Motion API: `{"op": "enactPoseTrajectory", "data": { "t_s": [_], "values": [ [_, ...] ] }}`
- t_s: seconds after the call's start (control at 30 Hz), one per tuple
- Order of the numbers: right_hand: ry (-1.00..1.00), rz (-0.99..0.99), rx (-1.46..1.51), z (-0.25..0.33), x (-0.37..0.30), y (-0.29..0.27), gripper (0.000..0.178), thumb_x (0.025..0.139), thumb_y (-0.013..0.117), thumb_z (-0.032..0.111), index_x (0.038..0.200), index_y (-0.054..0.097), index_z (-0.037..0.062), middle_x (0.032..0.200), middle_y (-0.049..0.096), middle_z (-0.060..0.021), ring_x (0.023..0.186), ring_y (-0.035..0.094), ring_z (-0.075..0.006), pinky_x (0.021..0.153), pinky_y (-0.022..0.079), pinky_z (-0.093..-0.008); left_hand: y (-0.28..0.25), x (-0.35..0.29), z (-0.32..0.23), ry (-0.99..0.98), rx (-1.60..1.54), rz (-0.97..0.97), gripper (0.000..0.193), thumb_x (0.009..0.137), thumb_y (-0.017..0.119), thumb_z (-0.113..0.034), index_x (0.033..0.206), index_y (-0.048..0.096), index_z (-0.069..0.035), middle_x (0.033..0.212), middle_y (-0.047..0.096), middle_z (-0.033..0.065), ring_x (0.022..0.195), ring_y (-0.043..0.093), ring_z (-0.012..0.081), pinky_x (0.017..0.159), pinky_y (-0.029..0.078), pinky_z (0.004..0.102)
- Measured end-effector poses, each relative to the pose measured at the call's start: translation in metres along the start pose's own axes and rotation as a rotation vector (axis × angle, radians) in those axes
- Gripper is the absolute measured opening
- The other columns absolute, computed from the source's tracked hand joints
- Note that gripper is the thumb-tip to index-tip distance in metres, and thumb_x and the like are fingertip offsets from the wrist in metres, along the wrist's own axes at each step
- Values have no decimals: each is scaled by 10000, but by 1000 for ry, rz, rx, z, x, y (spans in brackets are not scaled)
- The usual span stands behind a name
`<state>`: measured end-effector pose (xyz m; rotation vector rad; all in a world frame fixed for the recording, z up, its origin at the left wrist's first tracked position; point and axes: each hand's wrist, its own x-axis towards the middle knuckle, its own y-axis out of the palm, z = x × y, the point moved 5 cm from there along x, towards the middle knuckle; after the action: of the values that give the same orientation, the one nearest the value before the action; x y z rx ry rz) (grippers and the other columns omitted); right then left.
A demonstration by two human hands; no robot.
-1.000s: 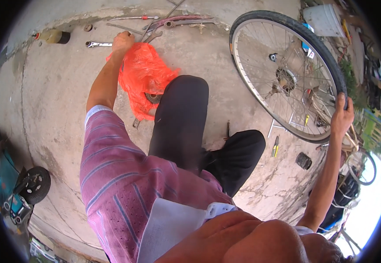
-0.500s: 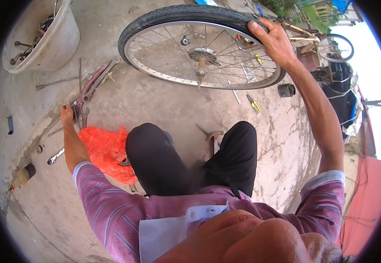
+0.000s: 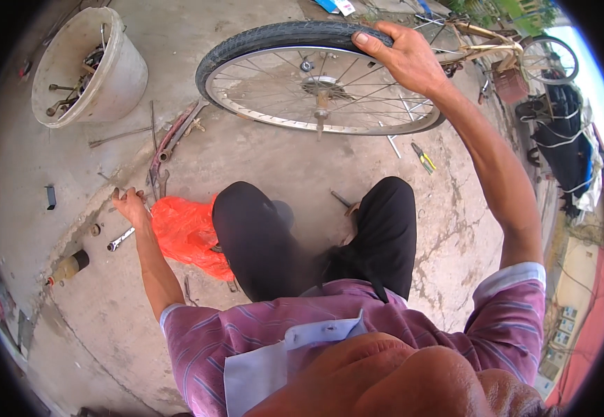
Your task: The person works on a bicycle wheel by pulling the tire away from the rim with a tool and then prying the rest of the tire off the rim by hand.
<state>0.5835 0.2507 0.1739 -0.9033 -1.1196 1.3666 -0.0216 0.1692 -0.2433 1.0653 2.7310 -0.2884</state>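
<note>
Beyond our black-trousered knees (image 3: 243,217), our right hand (image 3: 411,61) clasps a silver-rimmed black-tyred bicycle wheel (image 3: 322,103); a slip could topple it (whether our left hand (image 3: 132,206), by the orange plastic bag (image 3: 185,231), holds anything, we cannot tell).

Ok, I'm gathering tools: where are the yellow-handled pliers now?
In the head view, the yellow-handled pliers lie right of centre on the concrete floor, near the black-trousered right knee and the black-tyred bicycle wheel.

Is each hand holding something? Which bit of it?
The right hand holds the round, metal-spoked bicycle wheel by its black rubber tyre. I can't tell whether the left hand holds anything.
</note>
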Motion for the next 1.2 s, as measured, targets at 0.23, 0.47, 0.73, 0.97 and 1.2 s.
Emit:
{"op": "enactPoseTrajectory", "data": {
  "t_s": [0.23,0.47,0.73,0.97,1.2],
  "values": [
    [-38,29,-45,5,-6,-3,847,883,528,831,1139,749,54,783,722,-155,821,738,-327,740,568,-477,-7,-172,-183,187,133,635,557,939,579,52,1486,474,19,1036,615,59,699,559,109,577,472,273],
    [-63,48,-58,20,-24,-7,835,886,527,817,1157,750,59,861,751,-165,893,744,-354,797,578,-495,55,-284,-353,738,524,1035,484,930,638,38,1409,596,-16,1085,639,54,871,563,118,813,485,269],
    [-104,-85,-3,-2,-40,-11,785,882,535,815,1048,764,82,844,743,-177,875,738,-347,781,560,-507,85,-350,-418,1079,917,1041,512,859,673,76,1346,656,-84,930,606,86,759,593,197,728,500,301],
    [-82,-15,83,-18,-45,-18,752,888,555,794,929,719,62,720,668,-165,773,685,-379,707,516,-514,114,-394,-460,1381,1185,1023,416,847,703,-32,1247,711,-147,886,609,76,760,638,307,655,499,421],
    [-103,-37,106,-18,-48,-22,758,894,525,798,1019,760,88,871,744,-177,890,727,-358,787,556,-500,124,-421,-492,1467,1264,1018,458,827,718,14,1261,701,-129,895,608,89,720,625,298,648,498,402]
  ]
}}
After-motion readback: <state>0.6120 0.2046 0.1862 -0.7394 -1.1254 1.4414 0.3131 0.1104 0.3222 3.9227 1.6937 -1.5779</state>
